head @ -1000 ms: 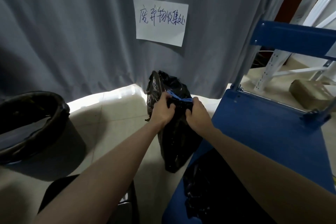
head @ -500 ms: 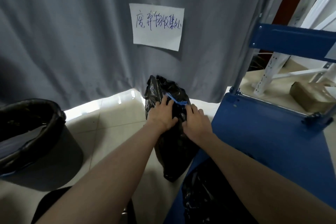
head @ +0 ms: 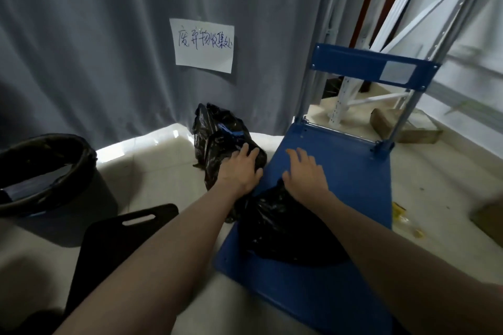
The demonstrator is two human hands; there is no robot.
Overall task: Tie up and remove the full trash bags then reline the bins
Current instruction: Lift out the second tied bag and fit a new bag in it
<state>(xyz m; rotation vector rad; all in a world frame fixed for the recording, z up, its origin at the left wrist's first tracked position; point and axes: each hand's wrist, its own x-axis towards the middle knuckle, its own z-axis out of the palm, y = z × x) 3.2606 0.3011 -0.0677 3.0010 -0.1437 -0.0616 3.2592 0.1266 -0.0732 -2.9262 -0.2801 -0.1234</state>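
Observation:
A full black trash bag (head: 217,136) with a blue drawstring at its neck stands on the floor against the grey curtain. My left hand (head: 241,168) lies flat on its lower right side, fingers spread. My right hand (head: 304,174) hovers open over the blue cart deck (head: 351,171), its heel touching a second black bag (head: 280,226) that lies on the cart's near part. A black bin (head: 46,174) with a black liner folded over its rim stands at the left.
The cart's upright handle frame (head: 367,68) rises behind the deck. A flat black lid (head: 122,236) with a slot handle lies on the floor beside my left forearm. A paper sign (head: 202,45) hangs on the curtain. Cardboard and scraps (head: 405,220) lie right of the cart.
Both hands have let go of the blue drawstring at the bag's neck and moved down and apart. The view has pulled back, showing the cart handle and the lid.

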